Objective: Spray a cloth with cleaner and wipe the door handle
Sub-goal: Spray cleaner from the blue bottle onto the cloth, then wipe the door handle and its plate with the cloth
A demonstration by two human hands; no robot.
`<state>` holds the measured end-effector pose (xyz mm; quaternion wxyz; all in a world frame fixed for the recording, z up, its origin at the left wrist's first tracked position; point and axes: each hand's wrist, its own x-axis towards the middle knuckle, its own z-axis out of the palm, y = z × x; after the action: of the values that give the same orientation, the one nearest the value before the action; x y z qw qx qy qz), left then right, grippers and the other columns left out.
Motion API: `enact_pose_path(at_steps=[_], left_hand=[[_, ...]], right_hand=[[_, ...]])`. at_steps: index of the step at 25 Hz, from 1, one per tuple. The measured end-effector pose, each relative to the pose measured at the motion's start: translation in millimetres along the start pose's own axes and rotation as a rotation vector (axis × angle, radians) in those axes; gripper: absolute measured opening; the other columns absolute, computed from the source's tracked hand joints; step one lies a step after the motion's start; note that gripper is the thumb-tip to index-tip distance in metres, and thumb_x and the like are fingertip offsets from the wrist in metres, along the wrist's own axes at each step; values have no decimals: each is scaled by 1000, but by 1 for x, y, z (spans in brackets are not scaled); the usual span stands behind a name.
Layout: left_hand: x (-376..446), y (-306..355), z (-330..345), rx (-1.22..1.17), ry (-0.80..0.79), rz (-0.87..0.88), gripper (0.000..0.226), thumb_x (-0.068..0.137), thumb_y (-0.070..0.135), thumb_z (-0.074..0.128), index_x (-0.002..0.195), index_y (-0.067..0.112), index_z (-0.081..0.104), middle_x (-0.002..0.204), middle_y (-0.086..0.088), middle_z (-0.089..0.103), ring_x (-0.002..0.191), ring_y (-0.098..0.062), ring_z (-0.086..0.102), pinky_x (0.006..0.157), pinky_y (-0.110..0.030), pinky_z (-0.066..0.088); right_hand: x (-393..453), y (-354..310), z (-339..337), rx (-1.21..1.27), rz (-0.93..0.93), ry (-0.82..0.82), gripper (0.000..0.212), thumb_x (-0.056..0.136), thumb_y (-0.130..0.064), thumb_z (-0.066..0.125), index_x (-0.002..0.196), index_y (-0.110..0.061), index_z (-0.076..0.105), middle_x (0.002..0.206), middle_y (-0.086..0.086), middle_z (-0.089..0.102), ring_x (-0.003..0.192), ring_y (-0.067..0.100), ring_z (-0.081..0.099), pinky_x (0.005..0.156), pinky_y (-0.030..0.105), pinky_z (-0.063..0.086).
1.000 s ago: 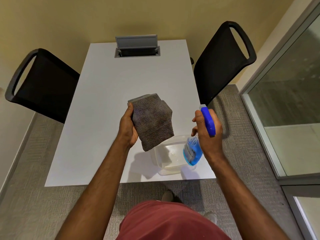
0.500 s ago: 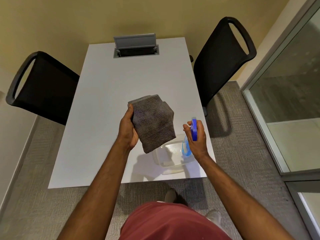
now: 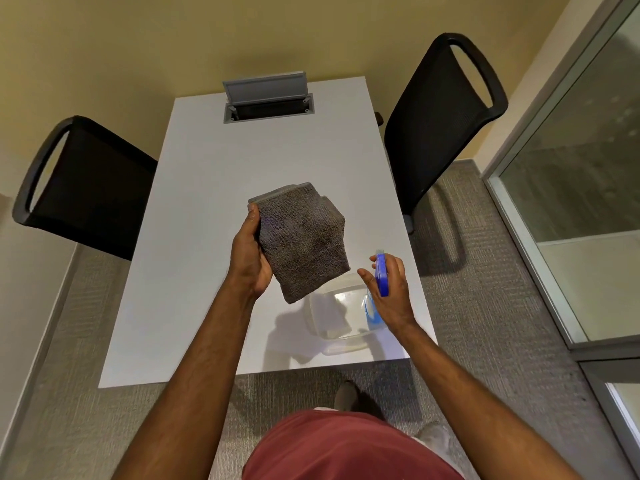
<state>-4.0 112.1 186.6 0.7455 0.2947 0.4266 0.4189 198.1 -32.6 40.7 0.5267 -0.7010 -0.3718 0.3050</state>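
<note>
A folded grey cloth (image 3: 304, 237) hangs upright above the white table (image 3: 207, 209), pinched along its left edge by my left hand (image 3: 250, 258). To its lower right, my right hand (image 3: 389, 292) grips a spray bottle (image 3: 381, 275) with a blue trigger head and blue liquid; the nozzle points toward the cloth from a short gap away. The bottle's lower part is hidden behind my hand. No door handle is in view.
A clear plastic tub (image 3: 337, 317) sits on the table's near right corner under my hands. Black chairs stand at the left (image 3: 86, 192) and right (image 3: 440, 123). A grey cable hatch (image 3: 268, 102) is open at the table's far end. A glass partition (image 3: 571, 188) runs along the right.
My right hand has carried the spray bottle left and inward, turning the nozzle toward the cloth. My left hand holds the cloth almost still.
</note>
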Motion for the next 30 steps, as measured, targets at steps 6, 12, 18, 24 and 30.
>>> enact_pose_path(at_steps=[6, 12, 18, 24, 30], left_hand=[[-1, 15, 29, 57, -41, 69, 52, 114, 47, 38, 107, 26, 85, 124, -3, 79, 118, -21, 74, 103, -45, 58], [-11, 24, 116, 214, -192, 76, 45, 111, 56, 39, 122, 32, 75, 126, 1, 79, 115, -20, 76, 95, -42, 63], [-53, -27, 266, 448, -557, -85, 43, 91, 67, 51, 101, 39, 82, 110, 9, 82, 101, -11, 79, 74, -27, 65], [-115, -130, 406, 558, -820, -210, 44, 84, 65, 58, 90, 31, 87, 107, -4, 83, 99, -18, 81, 79, -32, 66], [-164, -247, 516, 539, -882, -395, 48, 108, 48, 48, 114, 11, 79, 116, -14, 80, 104, -22, 79, 97, -41, 63]], right_hand=[[-7, -11, -33, -30, 67, -184, 105, 71, -44, 90, 153, -40, 25, 158, -10, 32, 139, 8, 40, 108, 28, 47], [-56, -35, -104, -105, 100, -120, 114, 60, -86, 75, 150, -65, 8, 170, -9, 21, 150, 14, 33, 119, 45, 39], [-52, -109, -226, 419, 29, 228, 88, 73, -89, 60, 137, -29, 64, 139, -8, 68, 130, 10, 62, 114, 36, 48], [-81, -118, -368, 793, 106, 430, 88, 61, -95, 62, 124, -35, 76, 131, 4, 74, 121, 24, 71, 88, 38, 62], [-140, -81, -497, 480, 44, 661, 48, 73, -19, 88, 115, -37, 72, 117, -4, 79, 110, 19, 75, 86, 27, 60]])
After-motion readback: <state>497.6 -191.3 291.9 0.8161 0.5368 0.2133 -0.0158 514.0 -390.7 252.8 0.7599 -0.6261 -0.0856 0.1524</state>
